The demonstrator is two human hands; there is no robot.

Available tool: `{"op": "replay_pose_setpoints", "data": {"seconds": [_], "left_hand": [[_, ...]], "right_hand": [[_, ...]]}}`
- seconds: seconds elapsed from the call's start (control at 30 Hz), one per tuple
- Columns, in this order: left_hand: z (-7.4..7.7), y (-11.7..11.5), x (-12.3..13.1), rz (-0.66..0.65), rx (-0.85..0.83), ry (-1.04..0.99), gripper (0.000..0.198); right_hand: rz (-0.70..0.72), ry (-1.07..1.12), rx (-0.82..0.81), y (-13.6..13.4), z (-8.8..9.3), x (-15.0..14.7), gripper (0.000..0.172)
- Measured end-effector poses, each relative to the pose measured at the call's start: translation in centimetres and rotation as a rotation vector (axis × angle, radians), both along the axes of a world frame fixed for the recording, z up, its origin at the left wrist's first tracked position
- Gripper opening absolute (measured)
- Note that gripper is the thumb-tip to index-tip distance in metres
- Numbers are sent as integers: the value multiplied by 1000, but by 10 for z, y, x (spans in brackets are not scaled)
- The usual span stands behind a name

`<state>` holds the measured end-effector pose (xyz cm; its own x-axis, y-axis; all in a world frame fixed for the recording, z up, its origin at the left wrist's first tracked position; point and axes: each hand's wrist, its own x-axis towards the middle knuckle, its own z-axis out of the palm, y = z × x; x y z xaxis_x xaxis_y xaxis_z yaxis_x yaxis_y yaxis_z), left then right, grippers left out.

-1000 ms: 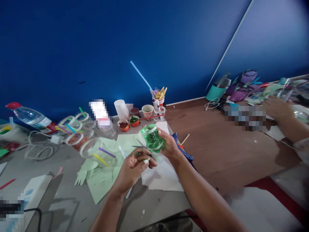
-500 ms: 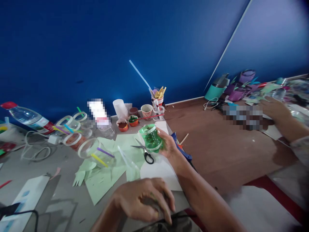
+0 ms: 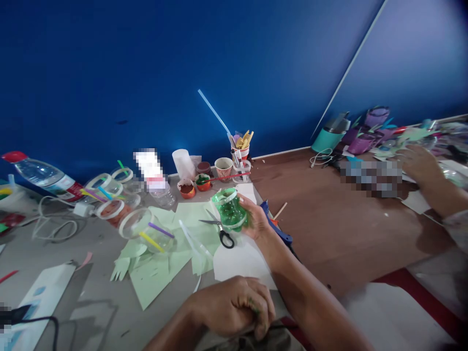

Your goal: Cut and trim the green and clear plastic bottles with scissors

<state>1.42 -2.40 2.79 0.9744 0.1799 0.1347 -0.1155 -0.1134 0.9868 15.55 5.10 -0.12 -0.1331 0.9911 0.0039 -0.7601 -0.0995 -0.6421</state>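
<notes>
My right hand (image 3: 258, 220) is wrapped round a green-painted piece of plastic bottle (image 3: 229, 209) and holds it above the sheets of light green paper (image 3: 161, 265). Black-handled scissors (image 3: 220, 230) lie on the paper just left of the bottle piece, with nobody touching them. My left hand (image 3: 234, 306) is down at the near table edge with its fingers curled, green paint on them, pressed on something dark that I cannot make out.
Clear cut bottle rings with coloured straws (image 3: 141, 225), a water bottle (image 3: 40, 174), paint cups (image 3: 202, 182), a cup of tools (image 3: 240, 155) and a blue glue gun (image 3: 278, 229) crowd the grey table (image 3: 91, 312). Another person's hand (image 3: 420, 163) works among purple crafts at the right.
My left hand let go of the scissors, which now lie on the paper, and drew back to the near table edge, where it curled shut. My right hand kept hold of the green bottle piece.
</notes>
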Motion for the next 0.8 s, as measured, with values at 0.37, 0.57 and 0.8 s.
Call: {"op": "replay_pose_setpoints", "data": {"seconds": [0.37,0.57,0.8], "left_hand": [[12,19,-27,408,-405,-167,34],[-1,43,-36,991,-344,-159,10],[-1,44,-35,991,-433,-291,17]], "right_hand": [[-16,4,12,2,0,-1,32],[-46,-37,28,4,-1,-3,31],[-35,-12,36,3,1,-2,34]]}}
